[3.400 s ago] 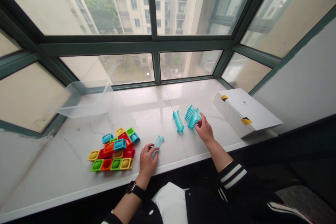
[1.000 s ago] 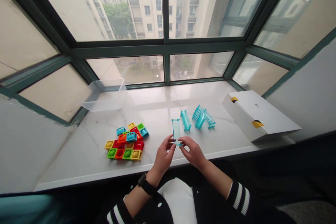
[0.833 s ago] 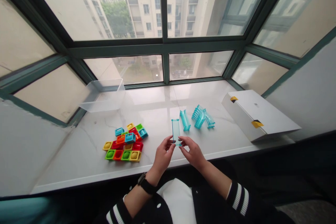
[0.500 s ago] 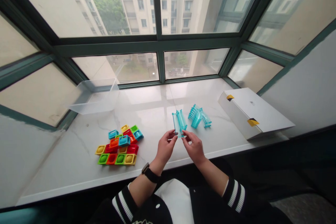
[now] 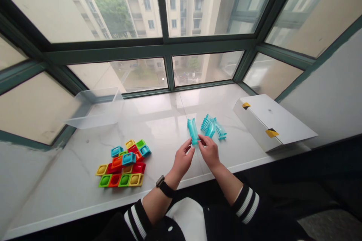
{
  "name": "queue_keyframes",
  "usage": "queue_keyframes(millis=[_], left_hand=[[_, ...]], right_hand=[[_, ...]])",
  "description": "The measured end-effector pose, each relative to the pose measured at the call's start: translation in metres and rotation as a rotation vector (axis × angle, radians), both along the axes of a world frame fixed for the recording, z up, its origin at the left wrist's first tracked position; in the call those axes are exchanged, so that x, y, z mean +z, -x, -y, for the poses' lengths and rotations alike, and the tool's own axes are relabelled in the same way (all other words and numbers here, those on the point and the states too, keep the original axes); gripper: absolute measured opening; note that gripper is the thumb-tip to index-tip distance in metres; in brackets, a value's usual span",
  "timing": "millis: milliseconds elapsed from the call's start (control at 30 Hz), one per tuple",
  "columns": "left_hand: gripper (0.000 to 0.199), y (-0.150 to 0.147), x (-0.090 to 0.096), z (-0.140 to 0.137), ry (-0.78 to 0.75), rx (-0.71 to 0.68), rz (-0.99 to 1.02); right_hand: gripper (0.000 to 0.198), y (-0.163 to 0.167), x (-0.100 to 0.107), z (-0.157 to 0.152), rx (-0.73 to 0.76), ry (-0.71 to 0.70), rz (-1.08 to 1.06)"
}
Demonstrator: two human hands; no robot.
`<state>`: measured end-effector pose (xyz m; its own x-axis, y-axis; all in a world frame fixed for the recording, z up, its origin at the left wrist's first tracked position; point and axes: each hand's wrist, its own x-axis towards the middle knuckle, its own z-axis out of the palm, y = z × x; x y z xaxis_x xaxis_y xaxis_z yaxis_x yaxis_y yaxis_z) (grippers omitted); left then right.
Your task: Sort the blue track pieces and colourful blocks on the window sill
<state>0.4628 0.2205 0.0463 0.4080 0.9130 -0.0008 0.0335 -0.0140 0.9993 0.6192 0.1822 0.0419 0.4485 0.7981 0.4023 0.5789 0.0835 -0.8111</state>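
So you're holding both hands over the white ledge [image 5: 161, 135], and the straight turquoise piece [image 5: 192, 130] is lying right off your fingertips. Its long axis is running from just shy of 12 down to just shy of 6, so you're only meeting its near end. From that end, your left hand [image 5: 183, 158] is sitting at about 7 and your right hand [image 5: 209, 152] at 4. Neither is really winning on distance, though the right fingertips are looking a hair closer, like they're touching the edge. Honestly, I'm not able to tell whether either hand is actually pinching or just resting there. Might be more than one piece nested, can't tell that either. The curved turquoise piece [image 5: 209, 126] is lying at 12 from your right hand, and the colourful blocks [image 5: 129, 158] are sitting well apart, at 9 from your left.
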Motion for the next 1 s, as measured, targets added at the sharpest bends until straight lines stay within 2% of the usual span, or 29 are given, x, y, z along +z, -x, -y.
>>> queue_keyframes(millis=[433, 1000], left_hand=[[0.056, -0.01, -0.01, -0.006, 0.002, -0.027, -0.007], [0.055, -0.014, -0.021, -0.009, -0.028, -0.023, -0.009]], right_hand=[[0.036, -0.007, -0.01, -0.013, -0.05, 0.128, 0.152], [0.035, -0.008, -0.014, -0.016, -0.068, 0.13, 0.187]])
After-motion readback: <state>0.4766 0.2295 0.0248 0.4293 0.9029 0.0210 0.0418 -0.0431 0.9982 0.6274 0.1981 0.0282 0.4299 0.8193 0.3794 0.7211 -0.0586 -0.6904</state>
